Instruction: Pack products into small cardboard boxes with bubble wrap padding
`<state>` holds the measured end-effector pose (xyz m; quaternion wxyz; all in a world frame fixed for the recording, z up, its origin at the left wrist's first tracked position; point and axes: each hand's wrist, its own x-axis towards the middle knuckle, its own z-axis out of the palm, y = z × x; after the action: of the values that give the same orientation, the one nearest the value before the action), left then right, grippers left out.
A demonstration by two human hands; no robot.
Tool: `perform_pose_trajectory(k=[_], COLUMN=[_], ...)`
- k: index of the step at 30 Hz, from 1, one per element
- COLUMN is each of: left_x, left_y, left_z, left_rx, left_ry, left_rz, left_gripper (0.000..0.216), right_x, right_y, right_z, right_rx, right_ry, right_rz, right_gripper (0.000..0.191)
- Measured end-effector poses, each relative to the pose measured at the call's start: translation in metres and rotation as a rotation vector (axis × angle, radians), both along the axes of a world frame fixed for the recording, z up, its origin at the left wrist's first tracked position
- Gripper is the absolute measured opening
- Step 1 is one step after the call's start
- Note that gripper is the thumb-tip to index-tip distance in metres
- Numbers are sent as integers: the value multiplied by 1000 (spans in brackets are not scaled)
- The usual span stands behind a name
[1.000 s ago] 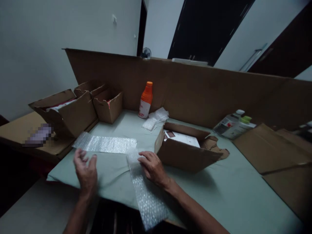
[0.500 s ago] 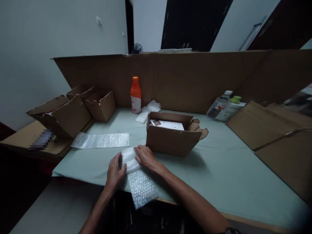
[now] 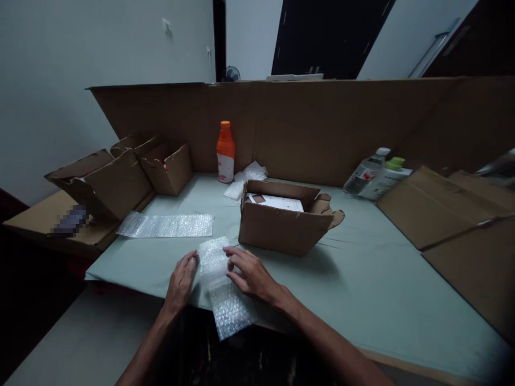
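A strip of bubble wrap (image 3: 221,284) lies at the near edge of the pale green table (image 3: 362,279), its lower end hanging over the edge. My left hand (image 3: 181,281) rests at its left side, fingers bent against it. My right hand (image 3: 249,273) lies on its right side, fingers spread over the wrap. Just behind them stands an open cardboard box (image 3: 281,228) with a white item (image 3: 279,203) inside. A second flat sheet of bubble wrap (image 3: 167,225) lies to the left.
An orange bottle (image 3: 225,153) and small bubble-wrap pieces (image 3: 245,179) stand by the cardboard back wall (image 3: 322,128). Open cartons (image 3: 120,182) sit at the left. Two bottles (image 3: 376,174) lie at the right next to flat cardboard sheets (image 3: 454,225).
My left hand came in from the left onto the bubble wrap strip. Both hands now work at its upper end, and my right hand has shifted slightly toward me.
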<state>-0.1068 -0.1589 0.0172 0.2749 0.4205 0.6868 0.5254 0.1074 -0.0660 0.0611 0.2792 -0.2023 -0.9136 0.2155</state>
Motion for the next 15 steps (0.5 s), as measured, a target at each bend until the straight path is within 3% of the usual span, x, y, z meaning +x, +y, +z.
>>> perform_pose_trajectory(k=[3, 6, 8, 12, 15], left_x=[4, 8, 10, 10, 12], left_y=[-13, -27, -37, -62, -79], left_z=[3, 3, 3, 8, 15], left_rx=[15, 91, 157, 122, 31], left_ry=[5, 126, 280, 579, 722], left_rz=[4, -96, -225, -478, -589], left_gripper=[42, 34, 45, 78, 92], right_x=[23, 38, 46, 55, 56], right_y=[-20, -34, -40, -52, -59], right_z=[9, 11, 9, 3, 0], right_rx=[-77, -92, -114, -144, -86], right_ry=[25, 24, -7, -175, -286], right_rz=[68, 78, 81, 143, 155], right_gripper=[9, 12, 19, 61, 60])
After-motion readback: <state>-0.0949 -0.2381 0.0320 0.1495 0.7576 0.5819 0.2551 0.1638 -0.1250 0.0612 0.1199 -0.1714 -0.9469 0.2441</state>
